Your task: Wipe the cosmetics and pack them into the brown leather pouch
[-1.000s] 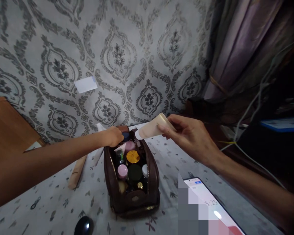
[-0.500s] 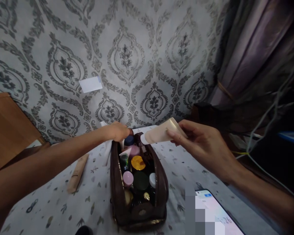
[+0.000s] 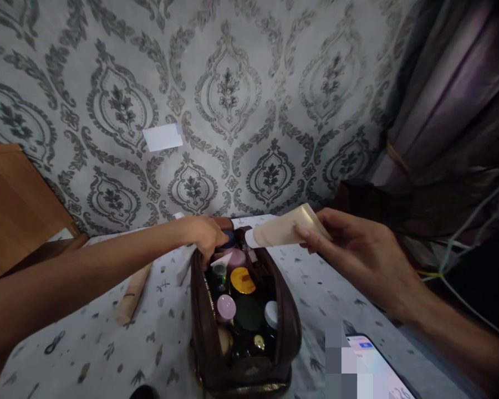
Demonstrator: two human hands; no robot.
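My right hand (image 3: 357,252) holds a cream-coloured squeeze tube (image 3: 276,228) near its flat end, its white cap pointing left over the far end of an open dark brown toiletry bag (image 3: 290,327). My left hand (image 3: 205,235) is bent over the bag's far left rim, fingers curled down beside a dark blue lid (image 3: 230,239). What those fingertips grip is hidden. Inside the bag stand several jars and bottles, among them a yellow-orange lid (image 3: 243,280), a pale pink lid (image 3: 227,307), a large dark lid (image 3: 249,313) and a white lid (image 3: 271,314).
A beige tube (image 3: 131,296) lies on the patterned white sheet (image 3: 158,338) left of the bag. At lower right is a phone (image 3: 380,368), partly blurred out. Patterned wallpaper (image 3: 228,94) rises behind, a wooden panel (image 3: 25,205) stands left, and cables (image 3: 451,244) hang at right.
My left hand has lowered over the bag's far left rim, its fingers reaching further in. The tube stays in my right hand above the bag. The view has shifted slightly.
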